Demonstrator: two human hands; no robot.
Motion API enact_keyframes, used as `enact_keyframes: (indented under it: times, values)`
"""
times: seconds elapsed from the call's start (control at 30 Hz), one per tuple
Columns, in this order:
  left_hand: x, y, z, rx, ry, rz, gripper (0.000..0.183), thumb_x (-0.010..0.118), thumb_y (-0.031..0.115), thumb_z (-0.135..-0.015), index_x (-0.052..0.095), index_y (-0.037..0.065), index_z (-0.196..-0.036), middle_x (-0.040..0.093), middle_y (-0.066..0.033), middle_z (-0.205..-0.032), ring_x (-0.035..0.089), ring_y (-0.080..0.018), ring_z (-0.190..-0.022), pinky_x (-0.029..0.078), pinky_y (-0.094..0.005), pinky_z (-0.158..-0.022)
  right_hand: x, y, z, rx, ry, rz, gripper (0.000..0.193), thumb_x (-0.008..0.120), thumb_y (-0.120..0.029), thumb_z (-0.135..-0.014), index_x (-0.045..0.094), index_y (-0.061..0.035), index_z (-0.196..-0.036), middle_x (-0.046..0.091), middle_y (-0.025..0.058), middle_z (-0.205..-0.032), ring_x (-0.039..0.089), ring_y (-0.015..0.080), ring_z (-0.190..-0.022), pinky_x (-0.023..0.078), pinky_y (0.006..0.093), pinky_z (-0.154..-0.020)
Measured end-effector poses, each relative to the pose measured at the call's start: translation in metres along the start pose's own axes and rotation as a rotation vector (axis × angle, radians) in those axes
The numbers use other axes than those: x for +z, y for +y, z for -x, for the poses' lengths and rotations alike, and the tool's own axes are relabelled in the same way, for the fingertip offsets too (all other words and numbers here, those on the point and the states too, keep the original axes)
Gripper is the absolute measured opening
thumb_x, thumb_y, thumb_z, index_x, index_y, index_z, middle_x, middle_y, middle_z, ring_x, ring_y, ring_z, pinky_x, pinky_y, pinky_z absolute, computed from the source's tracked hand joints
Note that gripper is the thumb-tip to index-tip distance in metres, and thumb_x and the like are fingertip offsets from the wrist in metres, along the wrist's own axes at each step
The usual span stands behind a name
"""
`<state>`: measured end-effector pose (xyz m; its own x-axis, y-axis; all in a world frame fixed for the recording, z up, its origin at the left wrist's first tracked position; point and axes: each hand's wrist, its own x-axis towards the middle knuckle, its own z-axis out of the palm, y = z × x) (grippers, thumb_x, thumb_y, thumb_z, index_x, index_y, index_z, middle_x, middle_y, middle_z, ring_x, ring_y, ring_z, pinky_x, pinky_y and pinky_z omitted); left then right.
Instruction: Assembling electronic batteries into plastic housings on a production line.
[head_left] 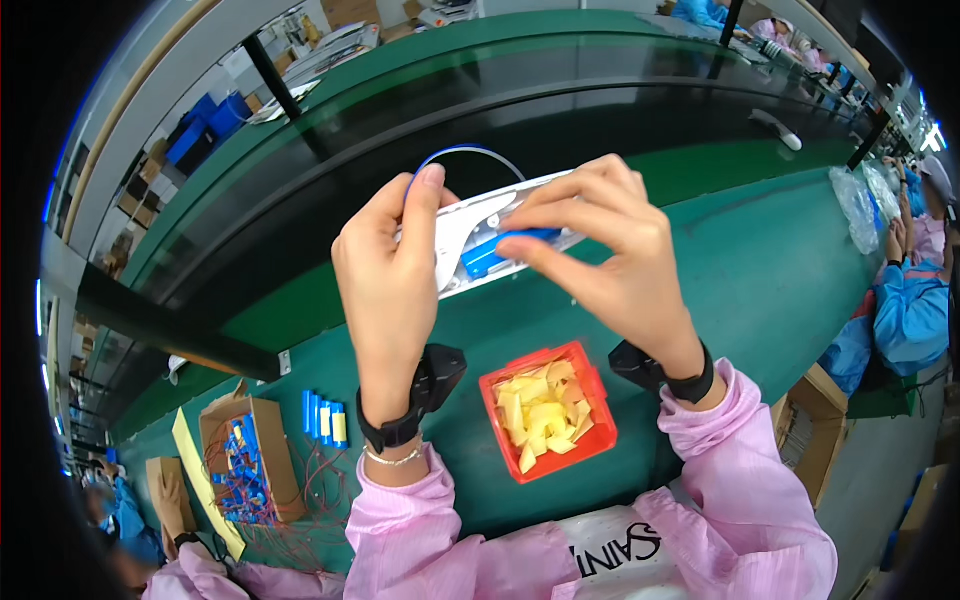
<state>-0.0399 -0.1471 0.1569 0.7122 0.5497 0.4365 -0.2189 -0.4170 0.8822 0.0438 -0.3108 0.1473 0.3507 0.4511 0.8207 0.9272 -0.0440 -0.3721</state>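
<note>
My left hand [390,255] grips one end of a white plastic housing [456,232], its thumb lying along the near face. The housing is raised above the green table, tilted, with its hollow side showing. Inside it lies a blue cylindrical battery [484,258]. My right hand [610,235] is closed, thumb and fingers pinching the battery at the housing's other end; the fingers hide part of both. A thin blue and white loop [470,149] arches up behind the housing. Below my hands stands a red bin [598,446] with pale yellow pieces [545,415] in it.
On the left are several blue batteries [325,420] and a cardboard box [272,450] of wired batteries. A dark conveyor belt [380,165] runs beyond the table. A dark post [170,325] rises at left. Clear plastic bags [855,210] and co-workers [910,310] are at right.
</note>
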Motion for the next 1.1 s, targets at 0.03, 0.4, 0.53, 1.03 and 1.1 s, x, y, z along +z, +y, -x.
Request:
enact_keyframes:
  times: [0.03,0.4,0.53,1.03,1.1]
  values:
    - [0.000,0.001,0.001,-0.009,-0.007,-0.011,0.036,0.057,0.025,-0.099,0.063,-0.003,-0.078,0.049,0.0007,-0.055,0.039,-0.0016,-0.052,0.029,-0.0241,-0.046,-0.002,-0.002,0.000,-0.009,-0.036,0.030,0.020,0.084,-0.011,-0.069,0.077,-0.0083,-0.088,0.071,0.0016,-0.089,0.058,0.0179,-0.087,0.043,0.0311,-0.079]
    - [0.005,-0.008,-0.003,-0.086,-0.133,0.025,0.038,0.059,0.030,-0.097,0.066,-0.003,-0.078,0.048,0.0002,-0.052,0.041,-0.0031,-0.050,0.030,-0.0247,-0.046,0.002,0.003,0.004,-0.083,-0.120,0.051,0.022,0.076,-0.015,-0.078,0.067,-0.0059,-0.097,0.064,0.0033,-0.086,0.057,0.0228,-0.088,0.042,0.0353,-0.081]
    - [0.000,-0.008,-0.005,-0.054,-0.084,-0.013,0.038,0.059,0.030,-0.097,0.066,-0.002,-0.079,0.049,0.0003,-0.052,0.041,-0.0032,-0.050,0.030,-0.0244,-0.046,-0.002,0.002,0.001,-0.158,-0.163,0.017,0.025,0.077,-0.012,-0.076,0.067,-0.0048,-0.098,0.062,0.0058,-0.089,0.057,0.0243,-0.089,0.045,0.0362,-0.079]
    - [-0.001,-0.004,-0.003,-0.073,-0.119,0.033,0.039,0.059,0.029,-0.098,0.066,-0.003,-0.078,0.050,0.0021,-0.053,0.041,-0.0017,-0.051,0.030,-0.0233,-0.046,0.003,0.010,0.009,-0.252,-0.127,0.011,0.028,0.079,-0.008,-0.065,0.071,-0.0028,-0.092,0.063,0.0045,-0.087,0.057,0.0240,-0.082,0.050,0.0354,-0.070]
    - [0.001,-0.006,-0.006,-0.059,-0.128,0.029,0.039,0.059,0.030,-0.098,0.066,-0.003,-0.078,0.050,0.0021,-0.054,0.041,-0.0017,-0.051,0.030,-0.0232,-0.046,0.002,0.012,0.009,-0.222,-0.154,0.027,0.030,0.079,-0.008,-0.066,0.071,-0.0038,-0.094,0.064,0.0047,-0.090,0.058,0.0244,-0.085,0.051,0.0358,-0.071]
